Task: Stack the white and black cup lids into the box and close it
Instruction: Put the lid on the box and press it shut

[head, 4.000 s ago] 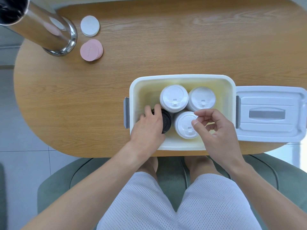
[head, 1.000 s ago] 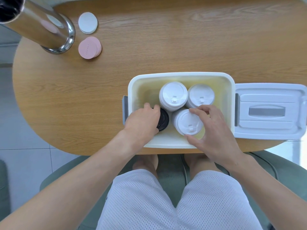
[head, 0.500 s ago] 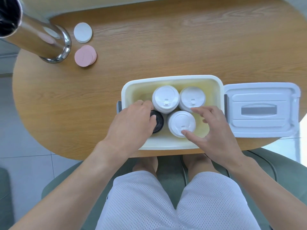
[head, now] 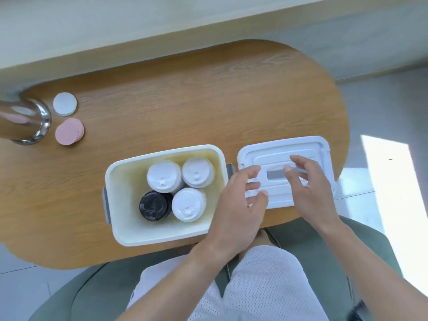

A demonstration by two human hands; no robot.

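A white open box [head: 159, 235] stands on the wooden table near its front edge. Inside it are three stacks of white cup lids [head: 164, 176] [head: 197, 172] [head: 188, 204] and one stack of black cup lids [head: 154, 205]. The box's white lid [head: 310, 149], with a grey handle, lies flat on the table just right of the box. My left hand [head: 240, 205] hovers over the lid's left edge with fingers spread and holds nothing. My right hand [head: 308, 186] is over the lid's middle, fingers relaxed, thumb near the grey handle.
A steel pole base [head: 30, 121] stands at the table's far left. Beside it lie a stack of white round coasters [head: 65, 104] and a stack of pink ones [head: 69, 131]. The table's front edge is close to my lap and a green seat.
Both hands have left the lid stacks inside the box and moved right over the box's lid. The view has shifted, so the box now sits further left.
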